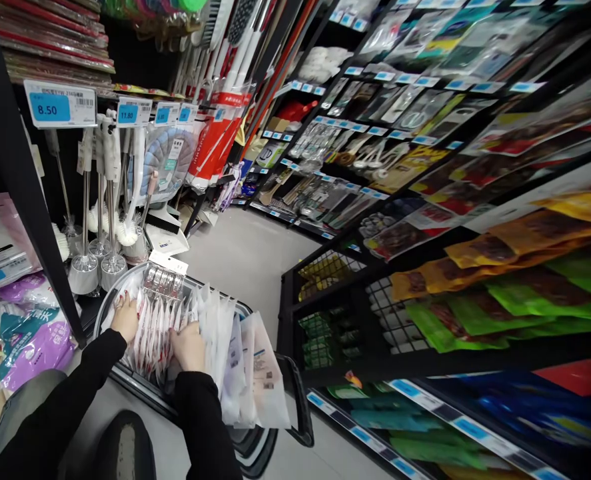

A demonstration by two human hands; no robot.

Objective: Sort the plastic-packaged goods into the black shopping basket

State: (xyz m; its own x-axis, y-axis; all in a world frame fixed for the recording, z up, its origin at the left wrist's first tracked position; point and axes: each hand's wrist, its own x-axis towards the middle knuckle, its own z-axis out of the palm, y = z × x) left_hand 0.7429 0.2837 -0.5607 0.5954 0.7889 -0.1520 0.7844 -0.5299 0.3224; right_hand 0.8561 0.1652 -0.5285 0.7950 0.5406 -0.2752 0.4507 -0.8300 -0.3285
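Note:
A grey shopping basket (125, 373) with a black handle (302, 407) sits on the floor in front of my knees. Inside it stands a row of thin white plastic packets (150, 337) with reddish marks. My left hand (125, 320) grips packets at the row's left end, its fingers bent over their top edges. At the other end, my right hand (189, 347) has its fingers curled around packets, with the fingertips partly hidden. Larger translucent bags (262, 373) lean in the right part of the basket. A hanging pack of metallic pieces (164, 283) lies at the back.
Toilet brushes (110, 227) stand on a low shelf at the left, under price tags (60, 107). Purple bags (40, 340) lie near my left knee. Shelves of green snack bags (515, 300) line the right side. Grey floor (240, 247) runs beyond the basket.

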